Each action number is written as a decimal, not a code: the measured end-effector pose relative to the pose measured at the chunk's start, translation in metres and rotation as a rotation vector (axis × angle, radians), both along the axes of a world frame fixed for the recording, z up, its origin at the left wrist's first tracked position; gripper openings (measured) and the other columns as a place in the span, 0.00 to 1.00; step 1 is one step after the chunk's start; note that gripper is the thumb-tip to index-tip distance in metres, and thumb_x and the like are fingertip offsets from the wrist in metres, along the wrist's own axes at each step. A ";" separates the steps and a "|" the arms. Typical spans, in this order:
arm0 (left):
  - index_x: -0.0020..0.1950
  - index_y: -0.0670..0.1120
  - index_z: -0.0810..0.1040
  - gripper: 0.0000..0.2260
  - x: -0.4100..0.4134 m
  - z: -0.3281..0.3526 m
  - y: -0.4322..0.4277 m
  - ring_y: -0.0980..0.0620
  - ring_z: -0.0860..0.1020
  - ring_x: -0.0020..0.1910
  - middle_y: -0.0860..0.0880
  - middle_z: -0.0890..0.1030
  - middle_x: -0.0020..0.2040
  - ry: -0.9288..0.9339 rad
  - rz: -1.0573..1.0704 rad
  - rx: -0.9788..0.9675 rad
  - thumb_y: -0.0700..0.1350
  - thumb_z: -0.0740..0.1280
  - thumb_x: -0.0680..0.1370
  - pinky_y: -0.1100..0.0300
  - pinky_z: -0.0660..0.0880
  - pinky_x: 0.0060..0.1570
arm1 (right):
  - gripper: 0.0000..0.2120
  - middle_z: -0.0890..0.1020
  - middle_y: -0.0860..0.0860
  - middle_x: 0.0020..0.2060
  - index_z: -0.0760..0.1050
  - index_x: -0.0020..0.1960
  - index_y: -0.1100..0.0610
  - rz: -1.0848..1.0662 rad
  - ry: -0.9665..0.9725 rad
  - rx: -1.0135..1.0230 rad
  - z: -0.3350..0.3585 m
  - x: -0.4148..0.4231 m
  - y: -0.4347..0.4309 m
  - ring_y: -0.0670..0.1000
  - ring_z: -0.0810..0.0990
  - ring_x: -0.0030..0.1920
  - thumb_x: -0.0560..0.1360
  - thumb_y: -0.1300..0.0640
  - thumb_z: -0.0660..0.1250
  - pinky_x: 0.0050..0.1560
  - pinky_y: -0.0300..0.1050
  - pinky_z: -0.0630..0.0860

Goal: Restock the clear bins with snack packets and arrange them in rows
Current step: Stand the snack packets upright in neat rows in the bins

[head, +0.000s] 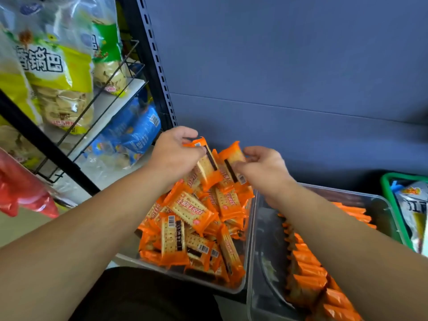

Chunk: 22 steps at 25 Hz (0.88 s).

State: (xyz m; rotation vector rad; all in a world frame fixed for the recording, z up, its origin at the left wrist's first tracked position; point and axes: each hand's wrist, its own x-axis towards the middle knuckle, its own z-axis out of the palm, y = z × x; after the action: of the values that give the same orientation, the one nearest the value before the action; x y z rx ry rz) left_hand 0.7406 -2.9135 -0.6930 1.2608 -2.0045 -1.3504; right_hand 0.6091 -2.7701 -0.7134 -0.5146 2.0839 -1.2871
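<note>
Left hand [172, 154] and right hand [261, 165] were over pile [192, 228], one packet each.
Left pinched packet A [207, 167]; right, just beside, gripped packet B [231, 163]. Pile lay in left bin [129, 259] below both; rows [305, 262] stood in right bin [261, 228] under right forearm.

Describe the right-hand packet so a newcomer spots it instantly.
Find the left clear bin, heaped with orange cracker packets. At its far end, two hands each hold one. The target is the orange packet in the grip of the right hand, on the side toward the second bin of rowed packets; the left hand holds its twin further left.
</note>
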 end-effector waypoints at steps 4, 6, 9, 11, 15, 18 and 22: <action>0.65 0.45 0.80 0.18 0.004 0.024 0.025 0.45 0.87 0.52 0.43 0.87 0.56 0.166 -0.126 0.347 0.35 0.74 0.77 0.48 0.84 0.54 | 0.10 0.88 0.55 0.41 0.80 0.53 0.58 -0.033 -0.200 -0.104 0.027 -0.012 0.055 0.57 0.88 0.42 0.73 0.63 0.75 0.50 0.57 0.85; 0.64 0.42 0.81 0.16 0.000 0.042 0.049 0.45 0.87 0.53 0.41 0.87 0.54 0.160 -0.214 0.454 0.32 0.72 0.78 0.49 0.84 0.55 | 0.17 0.86 0.58 0.40 0.76 0.53 0.59 0.001 -0.253 -0.138 0.037 -0.015 0.089 0.58 0.85 0.41 0.68 0.61 0.77 0.47 0.56 0.81; 0.59 0.41 0.84 0.09 -0.003 0.062 0.090 0.46 0.87 0.52 0.42 0.88 0.53 0.056 -0.292 0.452 0.36 0.72 0.80 0.49 0.84 0.56 | 0.23 0.86 0.64 0.46 0.73 0.54 0.59 0.026 -0.245 -0.160 0.048 -0.017 0.136 0.62 0.86 0.44 0.65 0.58 0.80 0.45 0.61 0.81; 0.58 0.48 0.85 0.07 -0.004 0.063 0.118 0.47 0.87 0.50 0.45 0.87 0.53 0.001 -0.286 0.267 0.42 0.72 0.81 0.48 0.86 0.48 | 0.25 0.84 0.62 0.43 0.71 0.57 0.57 -0.003 -0.197 -0.140 0.052 -0.021 0.160 0.60 0.87 0.40 0.70 0.52 0.82 0.33 0.50 0.78; 0.60 0.57 0.84 0.10 -0.010 0.057 0.174 0.52 0.87 0.41 0.53 0.86 0.48 0.062 -0.337 0.033 0.44 0.71 0.82 0.56 0.83 0.36 | 0.18 0.87 0.53 0.44 0.78 0.63 0.45 -0.068 -0.186 -0.153 0.048 -0.027 0.184 0.52 0.85 0.39 0.76 0.41 0.74 0.39 0.45 0.81; 0.55 0.54 0.87 0.12 -0.021 0.050 0.196 0.60 0.85 0.45 0.56 0.87 0.46 0.086 -0.340 0.200 0.44 0.80 0.73 0.67 0.78 0.45 | 0.09 0.86 0.55 0.55 0.82 0.60 0.46 -0.094 -0.291 -0.181 0.033 -0.028 0.195 0.56 0.87 0.52 0.80 0.48 0.72 0.58 0.56 0.82; 0.49 0.50 0.90 0.07 -0.031 0.042 0.193 0.55 0.86 0.52 0.56 0.85 0.59 0.152 -0.246 0.275 0.41 0.79 0.74 0.60 0.82 0.52 | 0.14 0.84 0.52 0.56 0.78 0.66 0.43 -0.084 -0.226 -0.211 0.025 -0.036 0.214 0.56 0.86 0.56 0.82 0.55 0.70 0.59 0.59 0.83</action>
State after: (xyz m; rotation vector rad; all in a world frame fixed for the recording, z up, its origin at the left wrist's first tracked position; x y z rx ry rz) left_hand 0.7096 -2.7208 -0.6514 1.0062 -1.9660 -1.8327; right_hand 0.5726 -2.5566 -0.6885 -0.3554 1.8113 -1.5479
